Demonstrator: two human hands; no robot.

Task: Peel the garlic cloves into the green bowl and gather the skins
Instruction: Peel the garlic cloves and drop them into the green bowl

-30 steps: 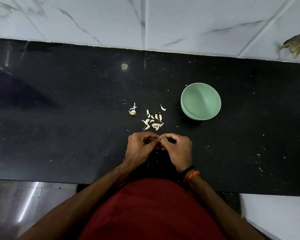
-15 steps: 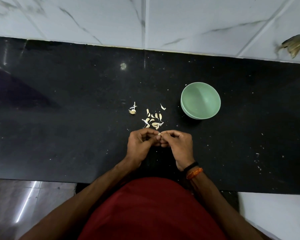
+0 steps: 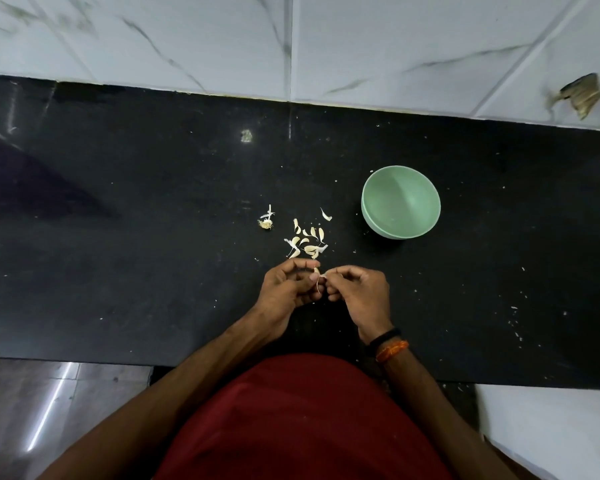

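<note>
Black counter (image 3: 118, 271) with green bowl (image 3: 400, 201), garlic skins (image 3: 307, 239), root stub (image 3: 265, 224), pale crumbs.

Single view only, head-worn, wide-angle; no second view to share scene with. Camera sits above the person's chest and looks forward and steeply down. Red garment (image 3: 302, 420) fills the lower centre, both forearms run up from the bottom edge. Black counter (image 3: 118, 271) spans the frame's middle band, bowed by lens distortion; white marbled wall tiles (image 3: 395, 39) lie along the top, so the view faces the wall. Left hand (image 3: 286, 285) and right hand (image 3: 359, 292) sit near centre, close to the lens. Green bowl (image 3: 400, 201) lies beyond, right of centre; its contents probably not resolvable from this angle.
</note>
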